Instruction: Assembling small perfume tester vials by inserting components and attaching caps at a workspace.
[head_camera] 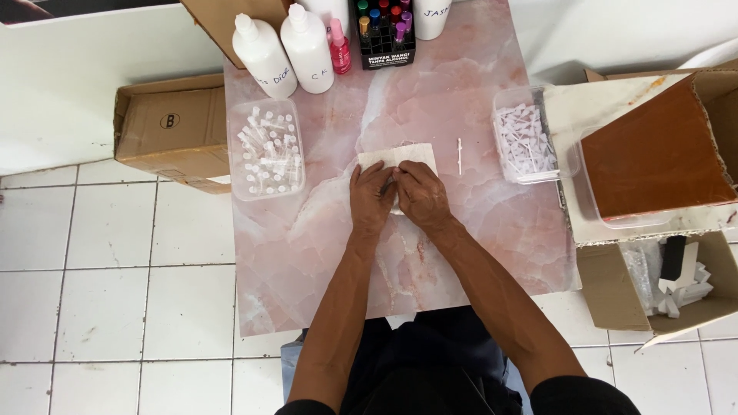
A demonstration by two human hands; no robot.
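Hands meet at mid-worktop (pixel 461 246): left hand (pixel 371 201) and right hand (pixel 421 196) touch, fingers curled together onto a cream sheet (pixel 400 157), what they pinch hidden. Risk, as I judge it: a sideways slip could knock the thin white stick (pixel 460 156) just right of the sheet. Vial tub (pixel 266 150) left, cap tub (pixel 526 143) right, white bottles (pixel 284 50) behind, all apart from hands.

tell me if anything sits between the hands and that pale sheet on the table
Nothing visible does. The left hand and the right hand already rest on the pale sheet. The thin white stick lies apart, to the right of it.
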